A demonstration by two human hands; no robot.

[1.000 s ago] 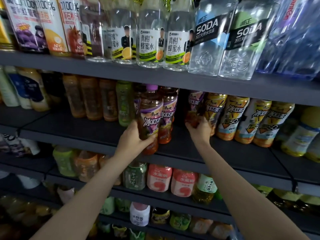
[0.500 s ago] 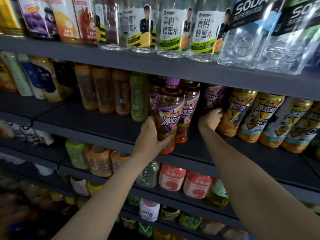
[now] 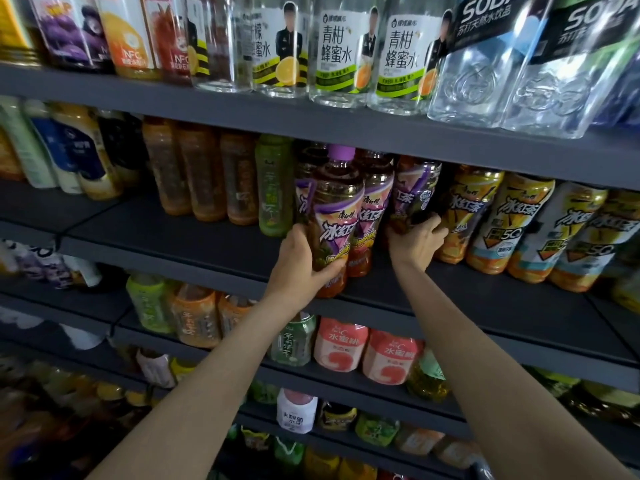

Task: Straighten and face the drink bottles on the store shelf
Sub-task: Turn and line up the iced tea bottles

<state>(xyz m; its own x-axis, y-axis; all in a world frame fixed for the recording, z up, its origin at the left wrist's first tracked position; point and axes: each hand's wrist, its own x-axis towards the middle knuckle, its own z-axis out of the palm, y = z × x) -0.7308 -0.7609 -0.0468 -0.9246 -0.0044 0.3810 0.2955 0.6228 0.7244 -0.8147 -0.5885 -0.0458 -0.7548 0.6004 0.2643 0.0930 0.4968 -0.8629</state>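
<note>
Pretty crowded shelf (image 3: pixel 207 244): a green bottle (image 3: pixel 273 188) just left, yellow-label bottles (image 3: pixel 498 223) packed on the right. Left hand (image 3: pixel 299 268) is wrapped around the front purple-cap iced tea bottle (image 3: pixel 337 216), upright at the shelf edge, label facing out. Right hand (image 3: pixel 417 242) grips a second purple-label bottle (image 3: pixel 414 195) further back, tilted, label turned sideways.

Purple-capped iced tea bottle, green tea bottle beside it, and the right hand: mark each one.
Purple-capped iced tea bottle (image 3: pixel 337 216): head view, front label.
Green tea bottle (image 3: pixel 273 188): head view, middle of its body.
Right hand (image 3: pixel 417 242): head view, back of the hand.
</note>
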